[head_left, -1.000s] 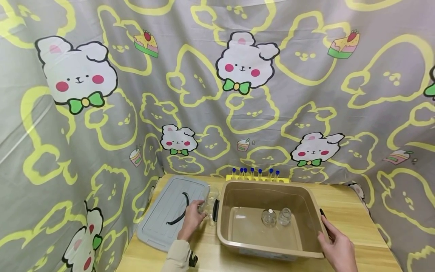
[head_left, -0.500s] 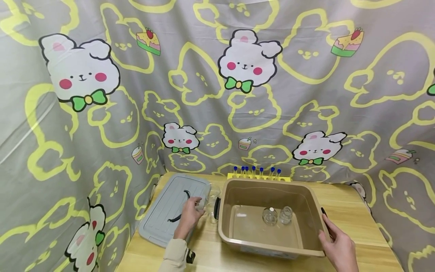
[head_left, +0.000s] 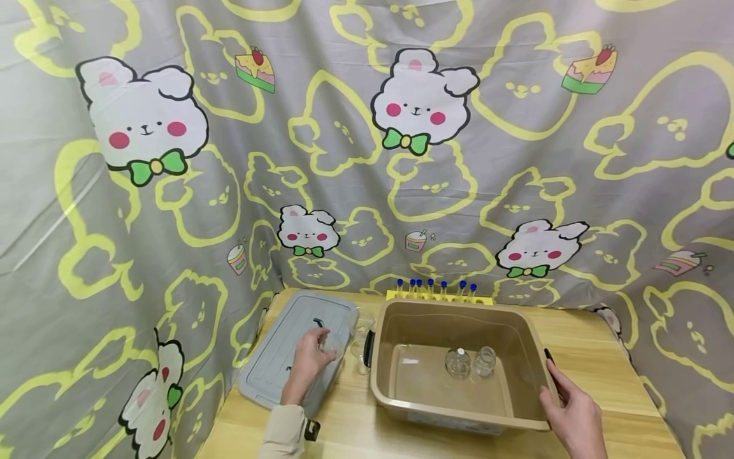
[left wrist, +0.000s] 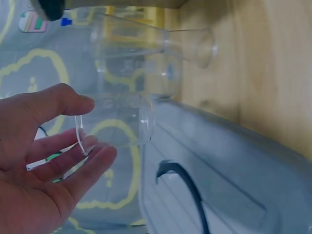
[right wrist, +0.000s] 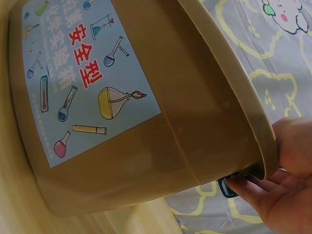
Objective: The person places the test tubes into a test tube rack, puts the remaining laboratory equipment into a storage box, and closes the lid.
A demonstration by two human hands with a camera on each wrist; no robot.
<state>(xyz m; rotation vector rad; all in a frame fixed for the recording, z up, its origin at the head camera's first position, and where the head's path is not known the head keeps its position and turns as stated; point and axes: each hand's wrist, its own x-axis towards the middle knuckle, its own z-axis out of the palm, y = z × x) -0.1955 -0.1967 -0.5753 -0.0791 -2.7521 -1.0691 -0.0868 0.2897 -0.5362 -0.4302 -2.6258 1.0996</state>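
My left hand (head_left: 309, 357) holds a clear glass beaker (left wrist: 124, 119) near its rim, thumb on one side and fingers on the other, over the grey lid (head_left: 269, 376). A conical flask (left wrist: 129, 36) and another clear beaker (left wrist: 165, 73) stand just beyond it, by the brown plastic storage box (head_left: 459, 414). At the box's right end, my right hand (head_left: 573, 408) grips the rim and black handle (right wrist: 228, 187), fingers tucked underneath. Inside the box are a round glass vessel with a white top (head_left: 458, 364) and a small glass bottle (head_left: 484, 362).
Behind the box stands a yellow rack (head_left: 487, 299) of several test tubes (head_left: 431, 288) with blue caps. The lid carries a black handle (left wrist: 187, 185). Wooden tabletop (head_left: 608, 363) extends right of the box, and a patterned curtain (head_left: 355, 191) surrounds the table.
My left hand has moved left, from the glassware beside the box to over the lid, carrying the beaker. My right hand stays on the box's end.
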